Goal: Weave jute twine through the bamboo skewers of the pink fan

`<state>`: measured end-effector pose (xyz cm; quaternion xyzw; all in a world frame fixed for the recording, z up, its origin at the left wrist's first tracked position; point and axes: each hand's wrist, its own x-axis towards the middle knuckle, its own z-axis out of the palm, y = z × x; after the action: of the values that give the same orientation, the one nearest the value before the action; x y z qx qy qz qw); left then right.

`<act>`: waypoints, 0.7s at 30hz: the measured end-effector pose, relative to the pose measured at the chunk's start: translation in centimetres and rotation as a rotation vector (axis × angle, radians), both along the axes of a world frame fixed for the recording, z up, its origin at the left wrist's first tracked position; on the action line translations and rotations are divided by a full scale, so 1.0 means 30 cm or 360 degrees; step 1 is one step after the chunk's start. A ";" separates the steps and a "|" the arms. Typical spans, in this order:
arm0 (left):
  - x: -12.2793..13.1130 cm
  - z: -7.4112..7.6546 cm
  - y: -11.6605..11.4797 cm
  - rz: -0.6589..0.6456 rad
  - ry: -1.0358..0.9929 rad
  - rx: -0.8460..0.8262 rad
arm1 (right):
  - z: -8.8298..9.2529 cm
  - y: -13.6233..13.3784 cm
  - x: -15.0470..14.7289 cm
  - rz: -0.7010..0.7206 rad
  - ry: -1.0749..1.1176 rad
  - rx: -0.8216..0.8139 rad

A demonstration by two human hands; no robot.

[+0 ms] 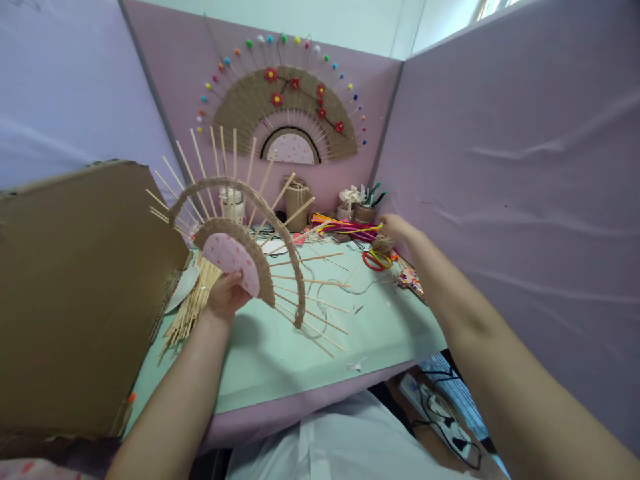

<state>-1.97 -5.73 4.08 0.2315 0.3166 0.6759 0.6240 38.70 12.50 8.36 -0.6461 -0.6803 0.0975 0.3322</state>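
Observation:
My left hand (pixel 227 293) grips a half-round fan frame (pixel 300 280) by its pink spotted base, thumb on the front face. Thin wooden sticks spread out from the cardboard half-ring round that base, and a twine-coloured woven band crosses them midway. The frame is tilted above the table. At the back right, my right hand (pixel 396 228) is stretched out to the end of a bundle of coloured pipe cleaners (pixel 350 229). Its fingers are mostly hidden, so any hold is unclear. Just below it lie a small twine ball (pixel 383 244) and scissors (pixel 376 261) with red and yellow handles.
A finished-looking fan (pixel 235 100) with red flowers and pompoms hangs on the back panel. Loose sticks (pixel 187 310) and a cardboard sheet (pixel 75 300) are at left. A twine roll (pixel 299 203), a white jar (pixel 231 203) and a pot of tools (pixel 365 213) stand behind.

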 end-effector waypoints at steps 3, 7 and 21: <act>0.001 -0.010 0.005 -0.0012 -0.0015 0.0014 | -0.115 0.025 0.031 -0.0169 -0.0233 -0.0285; 0.002 -0.011 0.005 -0.0018 -0.0033 0.0018 | -0.204 0.002 0.031 -0.0365 -0.0392 -0.0356; -0.030 -0.046 0.029 -0.0250 -0.0041 0.0244 | -0.205 -0.052 -0.148 0.0179 0.1278 -0.0018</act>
<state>-2.88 -4.87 2.71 0.2940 0.2367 0.6500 0.6595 34.26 10.95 2.20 -0.5201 -0.5301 0.3639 0.5621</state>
